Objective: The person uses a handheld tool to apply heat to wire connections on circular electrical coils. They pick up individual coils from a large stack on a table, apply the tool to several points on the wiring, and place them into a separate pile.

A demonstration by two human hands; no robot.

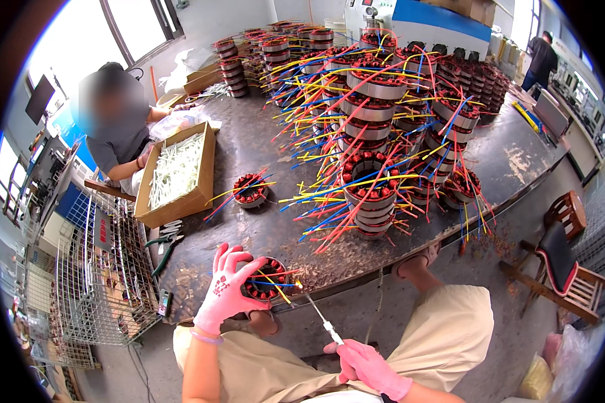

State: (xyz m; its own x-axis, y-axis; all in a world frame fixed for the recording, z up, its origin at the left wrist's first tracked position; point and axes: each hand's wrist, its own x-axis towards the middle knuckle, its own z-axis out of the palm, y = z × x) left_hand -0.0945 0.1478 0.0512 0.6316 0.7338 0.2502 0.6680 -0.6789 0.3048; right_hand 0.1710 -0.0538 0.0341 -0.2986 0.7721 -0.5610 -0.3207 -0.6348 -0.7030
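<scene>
My left hand (230,285), in a pink glove, grips a motor stator (273,293) at the table's near edge, thumb and fingers around its side. The stator is a ring with dark red windings; yellow, blue and red wires stick out of it to the right. My right hand (370,366), also gloved in pink, is closed on the pale handle of a slim tool (324,324) with a thin metal shaft. The tool points up and left, its bright yellowish tip close to the wire ends. Whether the tip touches them I cannot tell.
Tall stacks of wired stators (370,127) crowd the table's middle and right. One single stator (251,191) sits beside a cardboard box (205,181) of white tubes. Green-handled pliers (163,252) lie at the left edge. A co-worker (117,121) sits at the far left; a wooden chair (561,258) stands right.
</scene>
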